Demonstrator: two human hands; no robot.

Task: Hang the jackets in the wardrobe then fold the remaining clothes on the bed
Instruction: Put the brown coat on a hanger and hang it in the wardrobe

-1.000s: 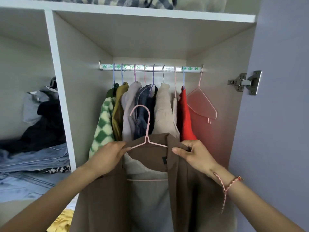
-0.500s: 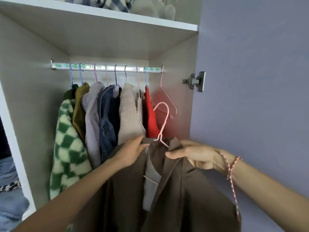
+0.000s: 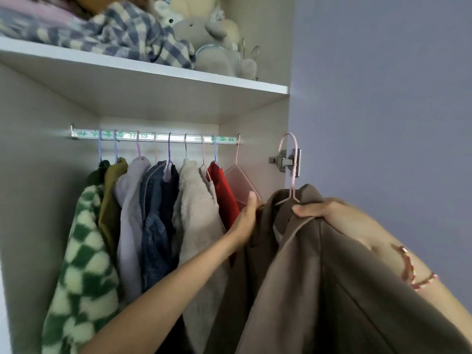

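Obs. The brown jacket [image 3: 301, 264] fills the view at 4 to 5 o'clock. It is outside the row of hung clothes, with its bulk in front of the open wardrobe door [image 3: 383, 111]. It rides on a pink hanger [image 3: 292, 191] whose hook stands upright at 3 o'clock, overlapping the hinge [image 3: 283, 160]. The hook is not yet on the rail [image 3: 158, 137], which runs at about 10 to 11 o'clock.

Right hand [image 3: 324, 210]: my fingers [image 3: 304, 208] are curled over the collar and shoulder and clamped on the cloth just below the hanger's neck. Judged reason: gripping there holds cloth and wire as one, so the jacket cannot slide off while it is carried high.

Left hand [image 3: 242, 223]: fingers [image 3: 251, 200] straight and together, holding nothing. The hand stands edge-on between the red garment [image 3: 221, 195] and the jacket's near shoulder. The fingertips touch the lower arm of the empty hanger [image 3: 238, 180] at the rail's right end. Judged purpose: press the hung row toward 9 o'clock and make a gap for the hook.

Jacket appearance: plain brown and heavy-looking. The lapels fall open over a paler grey layer; I cannot tell whether that is lining or a separate garment. A lighter edge runs along the front. The hem is out of view.
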